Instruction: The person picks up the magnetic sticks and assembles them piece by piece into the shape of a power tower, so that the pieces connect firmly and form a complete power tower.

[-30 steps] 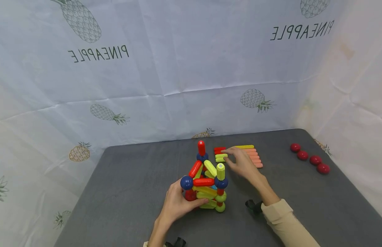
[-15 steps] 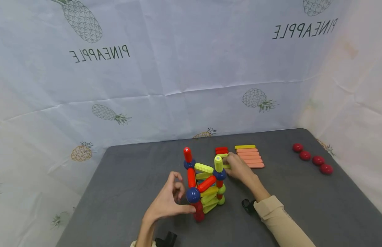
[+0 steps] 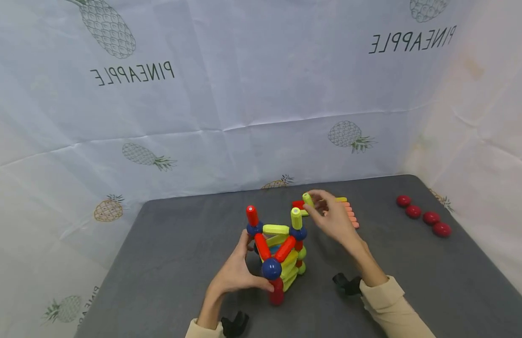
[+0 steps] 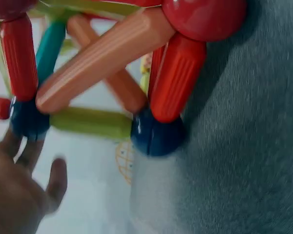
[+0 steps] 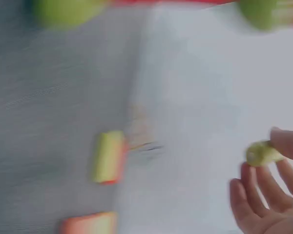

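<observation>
A standing frame of magnetic rods and balls (image 3: 271,269) is in the middle of the head view, with an upright red rod (image 3: 252,215) and an upright yellow-green rod (image 3: 296,218) on top. My left hand (image 3: 233,272) holds its left side, thumb at the front red part and fingers reaching behind. Fingers of that hand (image 4: 27,187) show by a dark blue ball in the left wrist view. Raised above the table, my right hand (image 3: 334,220) pinches a short yellow-green magnetic rod (image 5: 261,153) between thumb and fingers.
Behind the right hand lie a red rod (image 3: 298,204), a yellow-green rod (image 3: 304,212) and a row of orange rods (image 3: 352,218), partly hidden. Several red balls (image 3: 413,211) line the right of the dark table (image 3: 172,244). A pineapple-print cloth (image 3: 244,94) hangs behind.
The frame has turned, its low blue corner swinging from left to front. My left hand loosened, then gripped it again. The right hand has picked a yellow-green rod off the table and lifted it.
</observation>
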The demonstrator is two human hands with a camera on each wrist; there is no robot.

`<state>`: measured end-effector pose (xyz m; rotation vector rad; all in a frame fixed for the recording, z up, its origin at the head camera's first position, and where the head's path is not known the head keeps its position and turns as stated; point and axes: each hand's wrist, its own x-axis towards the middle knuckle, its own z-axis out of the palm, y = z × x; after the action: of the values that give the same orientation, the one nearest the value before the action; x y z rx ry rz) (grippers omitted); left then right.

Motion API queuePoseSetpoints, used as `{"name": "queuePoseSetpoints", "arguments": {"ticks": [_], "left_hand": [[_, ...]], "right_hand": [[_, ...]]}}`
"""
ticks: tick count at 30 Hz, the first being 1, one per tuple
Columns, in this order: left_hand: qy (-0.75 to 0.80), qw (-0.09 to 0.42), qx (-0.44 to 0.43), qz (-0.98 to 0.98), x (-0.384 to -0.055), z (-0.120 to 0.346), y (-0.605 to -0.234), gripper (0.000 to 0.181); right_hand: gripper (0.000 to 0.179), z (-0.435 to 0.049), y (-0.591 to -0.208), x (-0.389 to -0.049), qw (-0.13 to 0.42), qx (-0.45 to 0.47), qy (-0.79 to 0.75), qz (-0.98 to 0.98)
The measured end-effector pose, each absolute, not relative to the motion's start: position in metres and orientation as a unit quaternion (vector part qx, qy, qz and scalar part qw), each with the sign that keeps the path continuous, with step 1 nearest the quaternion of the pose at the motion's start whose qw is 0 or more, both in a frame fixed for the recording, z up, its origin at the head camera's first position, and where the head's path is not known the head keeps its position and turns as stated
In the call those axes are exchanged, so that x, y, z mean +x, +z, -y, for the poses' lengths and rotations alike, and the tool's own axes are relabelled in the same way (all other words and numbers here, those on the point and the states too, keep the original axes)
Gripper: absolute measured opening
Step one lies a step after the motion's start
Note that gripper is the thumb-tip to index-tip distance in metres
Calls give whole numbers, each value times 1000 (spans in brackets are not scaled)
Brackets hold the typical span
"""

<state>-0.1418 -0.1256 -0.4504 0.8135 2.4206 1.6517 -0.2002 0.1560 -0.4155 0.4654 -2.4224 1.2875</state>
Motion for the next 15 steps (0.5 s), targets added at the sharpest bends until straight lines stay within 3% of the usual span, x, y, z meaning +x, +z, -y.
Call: {"name": "queuePoseSetpoints", "arguments": {"ticks": [3,6,15], "left_hand": [[540,18,225,-810,-136,118,-450,112],[538,-25,200,-818,-133,110,-451,97],[526,-142,130,-828,-128,92,-454,79]], "right_hand": [[34,-156,-384,-180,236,156,535,796],[35,-153,-360,-156,255,193,584,746],[35,-138,-347,-116,187,307,560,747]]}}
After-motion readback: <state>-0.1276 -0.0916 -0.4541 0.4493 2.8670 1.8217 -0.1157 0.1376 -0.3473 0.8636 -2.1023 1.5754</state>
